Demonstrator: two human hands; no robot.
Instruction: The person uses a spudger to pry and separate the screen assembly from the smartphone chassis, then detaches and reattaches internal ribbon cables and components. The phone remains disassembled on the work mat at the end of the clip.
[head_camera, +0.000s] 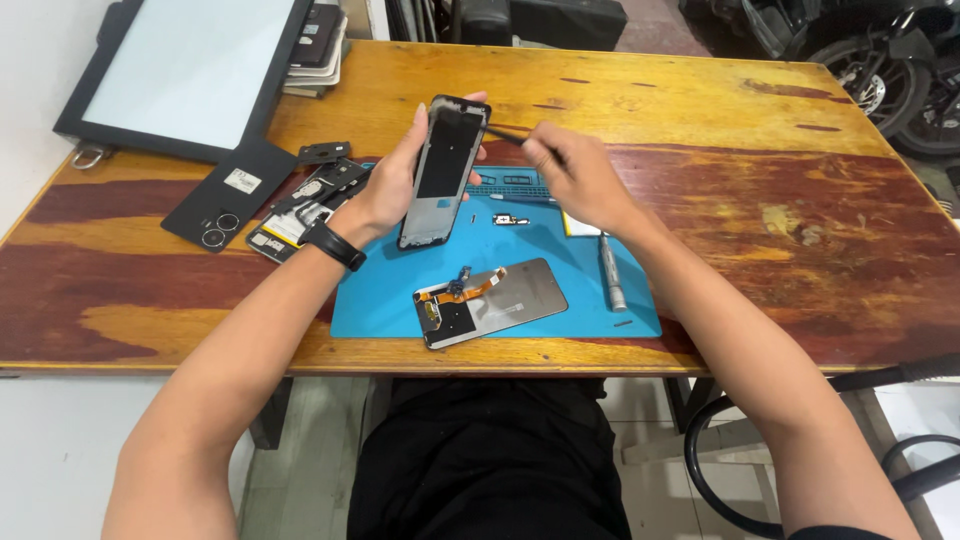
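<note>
My left hand (392, 182) holds a stripped phone frame (444, 170) upright above the blue work mat (380, 290); a black band is on that wrist. My right hand (575, 178) grips a thin dark tool (508, 136) whose tip touches the frame's upper right edge. A detached phone screen with an orange flex cable (490, 300) lies face down on the mat below the hands. A small loose part (510, 219) lies on the mat between the hands.
A silver screwdriver (611, 272) lies on the mat's right side. A black phone back cover (228, 193), another opened phone (305, 205) and a large dark-framed screen panel (185, 70) sit at the left of the wooden table (760, 210). Cables hang at lower right.
</note>
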